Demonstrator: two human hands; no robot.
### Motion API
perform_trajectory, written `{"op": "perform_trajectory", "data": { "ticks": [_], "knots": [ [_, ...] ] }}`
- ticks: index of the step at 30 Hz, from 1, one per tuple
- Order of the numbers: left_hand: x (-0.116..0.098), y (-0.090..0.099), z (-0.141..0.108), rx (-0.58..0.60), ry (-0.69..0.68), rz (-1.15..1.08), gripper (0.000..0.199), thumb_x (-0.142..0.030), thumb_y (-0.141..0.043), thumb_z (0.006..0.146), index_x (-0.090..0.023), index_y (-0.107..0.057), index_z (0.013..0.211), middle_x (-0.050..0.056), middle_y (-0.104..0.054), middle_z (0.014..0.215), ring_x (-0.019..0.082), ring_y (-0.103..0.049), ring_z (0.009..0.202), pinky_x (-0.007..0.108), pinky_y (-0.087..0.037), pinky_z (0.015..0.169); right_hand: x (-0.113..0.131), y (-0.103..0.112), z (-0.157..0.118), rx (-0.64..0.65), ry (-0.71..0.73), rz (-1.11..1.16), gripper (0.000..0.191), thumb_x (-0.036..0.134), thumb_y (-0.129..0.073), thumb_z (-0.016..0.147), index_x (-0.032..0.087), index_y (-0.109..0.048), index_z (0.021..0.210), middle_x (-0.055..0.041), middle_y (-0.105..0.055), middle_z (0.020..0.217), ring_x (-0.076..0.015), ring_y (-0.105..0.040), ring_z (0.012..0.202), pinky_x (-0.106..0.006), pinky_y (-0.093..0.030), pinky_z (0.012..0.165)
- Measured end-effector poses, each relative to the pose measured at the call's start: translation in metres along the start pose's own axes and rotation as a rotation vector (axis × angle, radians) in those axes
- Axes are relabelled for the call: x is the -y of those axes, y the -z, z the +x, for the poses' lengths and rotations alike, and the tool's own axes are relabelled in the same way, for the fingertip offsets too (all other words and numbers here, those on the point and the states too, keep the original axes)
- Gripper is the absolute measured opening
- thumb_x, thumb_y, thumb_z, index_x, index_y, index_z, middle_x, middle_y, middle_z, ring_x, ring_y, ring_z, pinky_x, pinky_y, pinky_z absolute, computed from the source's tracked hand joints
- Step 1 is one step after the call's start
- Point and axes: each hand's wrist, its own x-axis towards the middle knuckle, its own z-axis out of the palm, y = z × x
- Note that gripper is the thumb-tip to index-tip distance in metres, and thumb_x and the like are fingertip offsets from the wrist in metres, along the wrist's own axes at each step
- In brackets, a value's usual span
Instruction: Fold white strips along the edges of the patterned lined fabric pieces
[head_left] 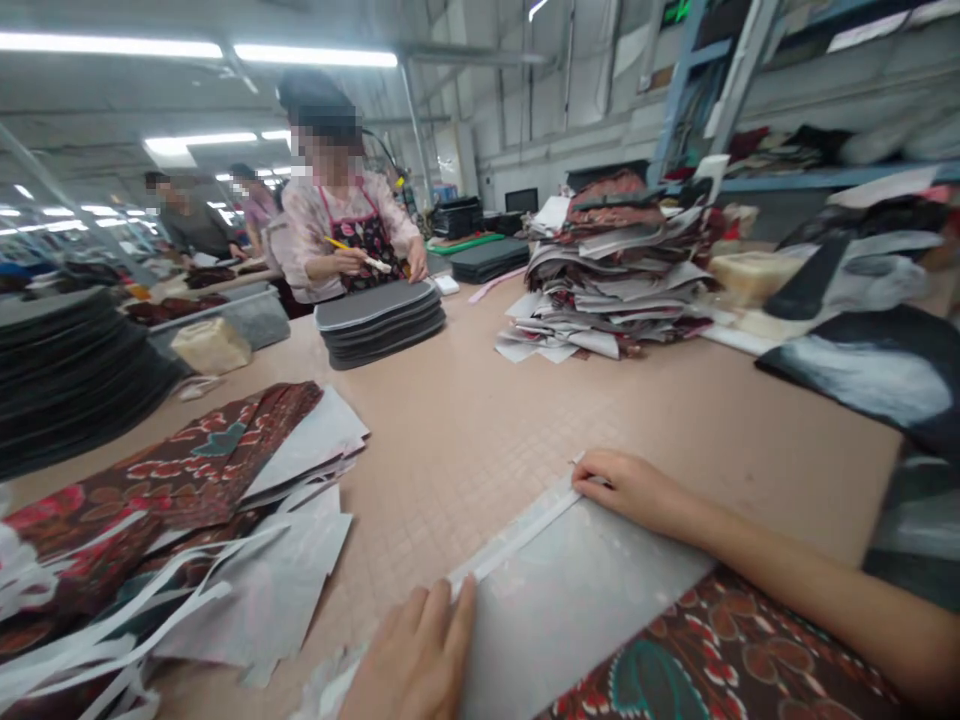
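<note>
Both hands, left point(416, 655) and right point(626, 487), press flat on the grey panel's white strip point(517, 545); patterned cut pieces point(187, 480), possibly fabric, crowd the surface point(480, 420) leftward.

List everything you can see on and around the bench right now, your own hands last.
grey sheet: one, pale grey with a white strip along its far edge, front centre
patterned fabric: one, dark red floral, front right, under the right forearm
cut pieces: a loose pile, red floral and grey-white, left
grey pads: one stack, dark grey, centre back
mixed pile: one heap, grey and red, right back
table: one, tan
co-worker: one, pink top, behind the pads
left hand: flat on the sheet's near corner
right hand: pressing the strip's far end
</note>
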Motion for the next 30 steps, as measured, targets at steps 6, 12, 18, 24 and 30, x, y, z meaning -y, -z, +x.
{"op": "perform_trajectory", "data": {
  "ticks": [6, 12, 18, 24, 30],
  "knots": [
    [-0.018, -0.002, 0.042, -0.041, -0.035, -0.050, 0.060, 0.003, -0.030, 0.075, -0.017, -0.041, 0.131, 0.013, -0.056, 0.112, 0.025, -0.054, 0.094, 0.037, -0.050, 0.074, 0.004, 0.000, -0.001, -0.021, 0.003, -0.029, 0.012, 0.018, -0.050, 0.083, 0.017, -0.061, 0.078, -0.0042, -0.063, 0.081, -0.0159, -0.056, 0.077, -0.028, -0.041, 0.072],
    [-0.008, -0.008, 0.046, -0.043, -0.068, -0.105, 0.053, -0.003, -0.034, 0.080, -0.019, -0.044, 0.129, 0.012, -0.055, 0.113, 0.023, -0.054, 0.095, 0.036, -0.049, 0.078, -0.005, 0.013, -0.004, -0.062, -0.092, 0.031, 0.010, 0.015, -0.052, 0.079, 0.017, -0.061, 0.079, -0.0039, -0.063, 0.081, -0.0150, -0.055, 0.075, -0.026, -0.041, 0.069],
    [-0.006, -0.011, 0.047, -0.038, -0.070, -0.064, 0.055, -0.001, -0.032, 0.079, -0.020, -0.044, 0.129, 0.012, -0.055, 0.115, 0.023, -0.054, 0.096, 0.035, -0.049, 0.079, -0.013, 0.021, -0.005, -0.057, -0.194, 0.132, 0.013, 0.008, -0.049, 0.074, 0.015, -0.059, 0.076, -0.0015, -0.060, 0.071, -0.0124, -0.053, 0.065, -0.023, -0.038, 0.059],
    [-0.007, -0.009, 0.047, -0.021, -0.068, -0.053, 0.058, 0.001, -0.031, 0.077, -0.021, -0.044, 0.130, 0.011, -0.056, 0.115, 0.023, -0.055, 0.098, 0.033, -0.049, 0.078, -0.009, 0.018, -0.005, -0.087, -0.183, 0.060, 0.011, 0.009, -0.048, 0.074, 0.016, -0.055, 0.075, -0.0015, -0.058, 0.071, -0.0119, -0.050, 0.064, -0.022, -0.036, 0.058],
    [-0.009, -0.006, 0.046, -0.002, -0.057, -0.053, 0.056, -0.001, -0.033, 0.078, -0.021, -0.045, 0.129, 0.012, -0.057, 0.115, 0.023, -0.055, 0.097, 0.034, -0.049, 0.078, -0.006, 0.019, -0.005, -0.083, -0.136, -0.100, 0.012, 0.006, -0.047, 0.074, 0.017, -0.053, 0.072, -0.0028, -0.057, 0.073, -0.0132, -0.049, 0.066, -0.024, -0.036, 0.060]
  ]
}}
